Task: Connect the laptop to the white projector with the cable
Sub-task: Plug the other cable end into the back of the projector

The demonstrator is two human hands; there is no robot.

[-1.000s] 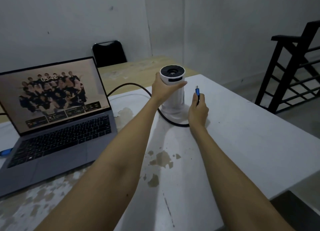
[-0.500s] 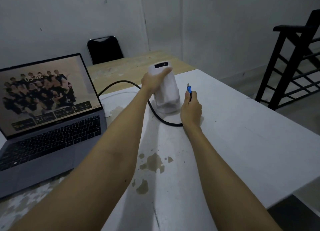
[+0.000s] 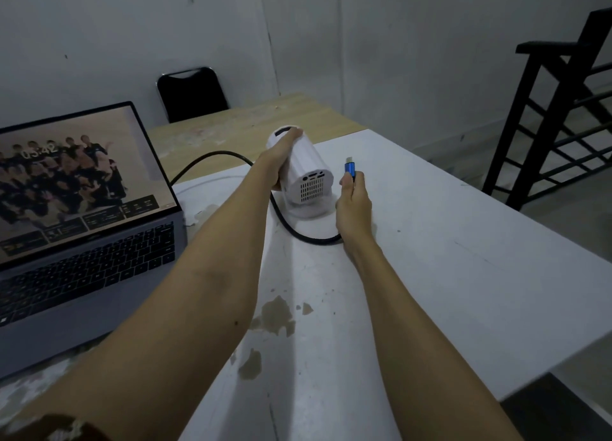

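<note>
Your left hand (image 3: 276,162) is wrapped around the upper side of the white projector (image 3: 303,169), fingers closed on its body, thumb side toward you. The projector stands on the white counter (image 3: 447,258), near the middle of the far half, tilted: its long axis leans away from you and to the left, the top end up and farther off, the lower end nearer you. The face turned toward you carries a row of small ports above a dotted vent grille. The round foot touches the counter below the grille. Your right hand (image 3: 353,205) is just right of the projector, closed on the blue plug (image 3: 350,169) of the black cable (image 3: 291,225). The plug's long axis is close to upright, its metal tip pointing up and slightly away, not toward the ports. Plug and projector are apart, with a narrow gap between them. The cable leaves the underside of your right hand, lies on the counter in a curve in front of the projector's foot, passes under your left forearm, then arcs back toward the laptop (image 3: 82,215). The laptop sits open at the left of the counter, screen lit with a group photo, keyboard facing you. Where the cable ends behind the laptop cannot be seen. A black chair (image 3: 192,94) stands at the far wall.
</note>
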